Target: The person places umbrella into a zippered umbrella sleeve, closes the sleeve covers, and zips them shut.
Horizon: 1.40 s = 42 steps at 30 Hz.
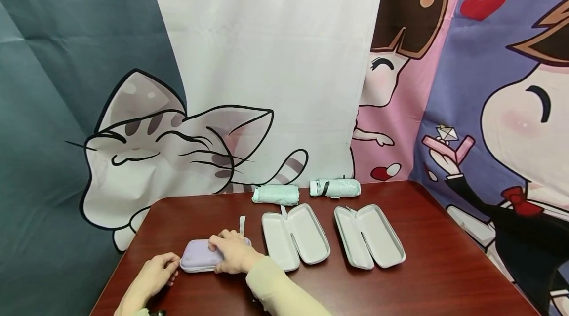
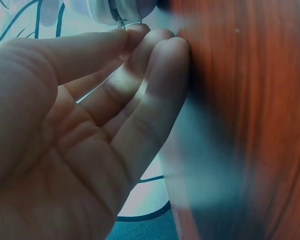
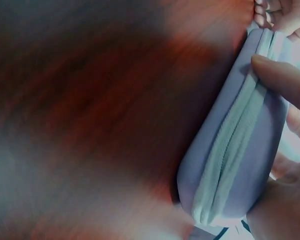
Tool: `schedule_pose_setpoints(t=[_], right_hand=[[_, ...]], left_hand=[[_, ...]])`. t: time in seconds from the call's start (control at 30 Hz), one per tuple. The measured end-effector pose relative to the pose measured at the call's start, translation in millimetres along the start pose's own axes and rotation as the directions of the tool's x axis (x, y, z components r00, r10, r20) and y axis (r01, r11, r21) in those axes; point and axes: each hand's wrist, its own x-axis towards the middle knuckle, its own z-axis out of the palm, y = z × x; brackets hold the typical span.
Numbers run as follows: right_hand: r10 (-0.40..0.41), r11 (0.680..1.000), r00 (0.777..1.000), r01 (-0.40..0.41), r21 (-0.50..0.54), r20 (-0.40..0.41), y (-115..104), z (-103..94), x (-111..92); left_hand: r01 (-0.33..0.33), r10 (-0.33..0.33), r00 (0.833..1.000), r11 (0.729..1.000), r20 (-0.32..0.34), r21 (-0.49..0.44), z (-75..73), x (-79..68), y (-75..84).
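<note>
A closed lavender zip case (image 1: 195,255) lies flat at the left of the table, a pale strap (image 1: 242,224) sticking up behind its right end. My right hand (image 1: 236,253) grips the case's right part from above; in the right wrist view its thumb (image 3: 277,75) presses by the pale zipper (image 3: 232,135). At the left end, my left hand (image 1: 153,274) pinches the small zipper pull (image 2: 122,24) between thumb and index finger, with the other fingers bent loosely beneath. The fingertips partly hide the pull.
Two cases with pale grey insides, a nearer one (image 1: 279,244) and a farther one (image 1: 384,237), lie open to the right. Behind them rest two rolled mint-green bundles, one left (image 1: 275,194) and one right (image 1: 340,187). A printed cloth (image 1: 275,34) hangs behind the brown table (image 1: 426,256).
</note>
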Motion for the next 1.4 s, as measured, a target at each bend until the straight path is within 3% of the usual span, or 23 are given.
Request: schedule_pose_setpoints(t=[0.33,0.73,1.07,1.4], right_hand=[[0.060,0.996,0.993,-0.066,-0.062,-0.100,-11.8,3.2,-3.2],[0.161,0.985,0.971,-0.169,-0.031,-0.174,-14.0,9.6,-3.4],[0.275,0.948,0.915,-0.310,-0.077,-0.295,-29.6,27.8,4.0],[0.349,0.907,0.876,-0.405,-0.116,-0.334,-42.7,34.9,7.5]], left_hand=[[-0.004,0.004,1.000,1.000,-0.005,0.022,1.4,2.7,0.7],[0.007,-0.007,1.000,0.999,0.009,0.039,1.2,7.0,0.1],[0.011,-0.010,1.000,0.999,-0.020,0.034,-1.7,2.5,-3.2],[-0.019,0.021,1.000,0.998,-0.020,0.068,-2.0,4.6,-2.7]])
